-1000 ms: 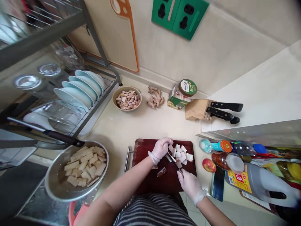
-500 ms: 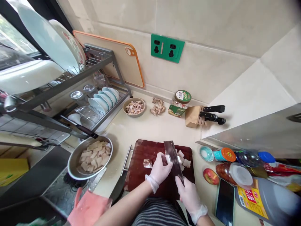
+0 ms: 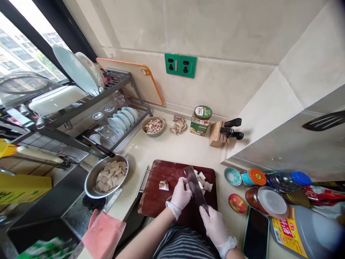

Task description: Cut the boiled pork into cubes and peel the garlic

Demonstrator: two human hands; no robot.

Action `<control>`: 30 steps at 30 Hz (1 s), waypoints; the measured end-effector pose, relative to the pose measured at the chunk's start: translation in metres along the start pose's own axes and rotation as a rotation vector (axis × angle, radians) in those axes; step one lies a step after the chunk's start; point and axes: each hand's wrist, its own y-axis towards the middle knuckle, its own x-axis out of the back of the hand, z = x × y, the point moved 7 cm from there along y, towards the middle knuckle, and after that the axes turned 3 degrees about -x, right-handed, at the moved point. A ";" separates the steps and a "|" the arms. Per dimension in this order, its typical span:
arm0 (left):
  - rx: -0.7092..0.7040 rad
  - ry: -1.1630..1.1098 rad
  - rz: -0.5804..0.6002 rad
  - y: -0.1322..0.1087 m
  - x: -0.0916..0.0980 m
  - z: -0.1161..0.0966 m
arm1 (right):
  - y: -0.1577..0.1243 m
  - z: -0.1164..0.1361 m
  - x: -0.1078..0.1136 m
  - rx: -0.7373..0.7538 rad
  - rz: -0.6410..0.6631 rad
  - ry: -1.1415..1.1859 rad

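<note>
The right hand (image 3: pixel 215 226), in a clear glove, has its fingers clamped on the handle of a wide dark knife (image 3: pixel 195 184). The knife is over the right part of a dark red cutting board (image 3: pixel 153 201), its blade slanting away from the person and to the left. The left hand (image 3: pixel 181 194), also gloved, has its fingers bent and close together just beside the blade's left side; I cannot tell whether they pinch a piece of food.

White pieces (image 3: pixel 207 186) lie on the board to the right of the blade, partly hidden by it. A chunk of meat (image 3: pixel 163 185) lies apart on the board, left of the left hand. The board rests on a pale table (image 3: pixel 172 149).

To the left, a metal bowl (image 3: pixel 87 189) holds many flat, pale slices (image 3: pixel 111 176). Behind the board stand a small bowl (image 3: pixel 154 133) of garlic cloves (image 3: pixel 154 126), some ginger (image 3: pixel 178 126), a jar (image 3: pixel 198 124) with a green label and a wooden knife block (image 3: pixel 215 135). An apple (image 3: pixel 237 203) and a phone (image 3: pixel 256 232) lie right of the board.
</note>
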 end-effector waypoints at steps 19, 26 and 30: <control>-0.046 0.042 0.145 0.012 0.006 -0.014 | 0.006 -0.022 0.004 -0.138 0.243 0.379; -0.130 0.336 0.235 0.014 0.010 -0.027 | 0.010 -0.028 0.008 -0.125 0.218 0.312; -0.153 0.463 0.207 0.018 0.021 -0.017 | 0.011 -0.035 0.020 -0.142 0.184 0.279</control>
